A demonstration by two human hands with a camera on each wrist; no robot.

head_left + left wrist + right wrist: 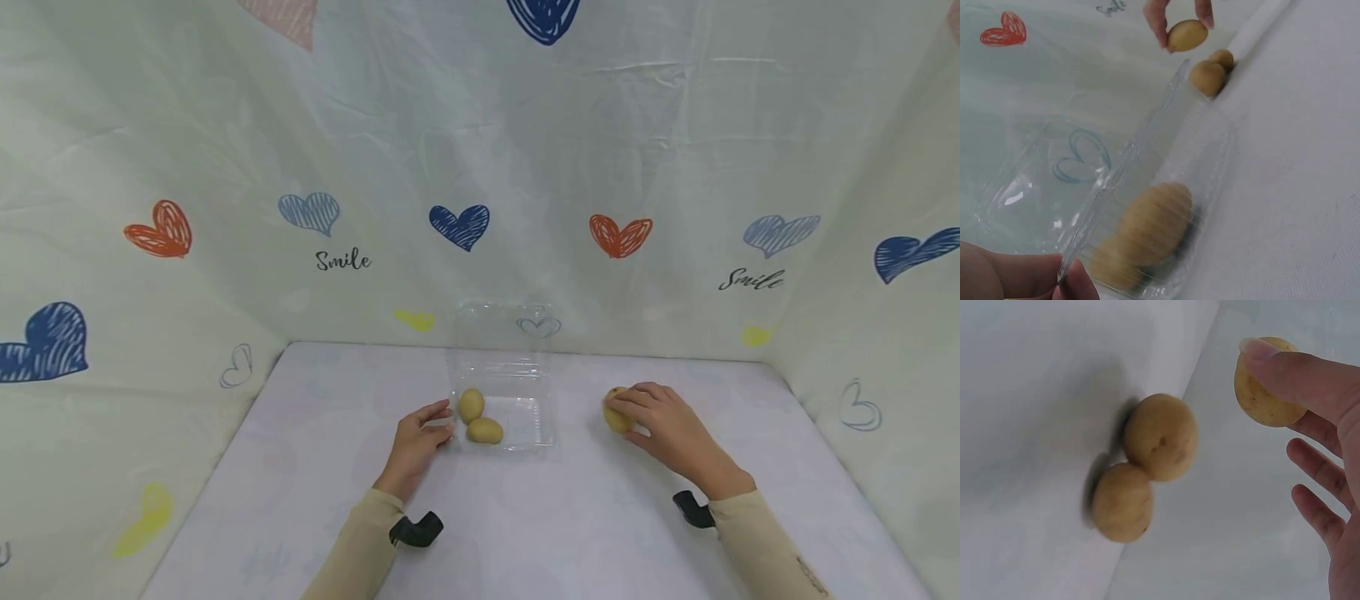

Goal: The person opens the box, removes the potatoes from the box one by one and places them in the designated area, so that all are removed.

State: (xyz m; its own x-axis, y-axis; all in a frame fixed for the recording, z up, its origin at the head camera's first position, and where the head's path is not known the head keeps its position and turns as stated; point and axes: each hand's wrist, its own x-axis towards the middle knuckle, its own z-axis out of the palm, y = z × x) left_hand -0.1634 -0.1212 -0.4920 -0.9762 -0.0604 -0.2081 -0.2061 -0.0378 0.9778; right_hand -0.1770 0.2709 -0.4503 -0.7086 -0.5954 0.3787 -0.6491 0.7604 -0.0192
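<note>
A clear plastic clamshell box (pixel 528 412) stands with its lid raised. Inside it, on the left side, lie two potatoes (pixel 485 431), also visible through the wall in the left wrist view. My left hand (pixel 416 446) pinches the box's left rim between thumb and finger. To the right of the box, my right hand (pixel 667 429) grips a third potato (pixel 1266 394) with thumb and fingertips, held above the table. Two more potatoes (pixel 1160 437) rest touching each other on the table near that hand; the hand mostly hides them in the head view.
The white table (pixel 510 533) meets a pale cloth wall (pixel 375 150) printed with hearts and the word Smile, just behind the box. More of this cloth closes off both sides. A dark strap piece (pixel 417 530) sits at each wrist.
</note>
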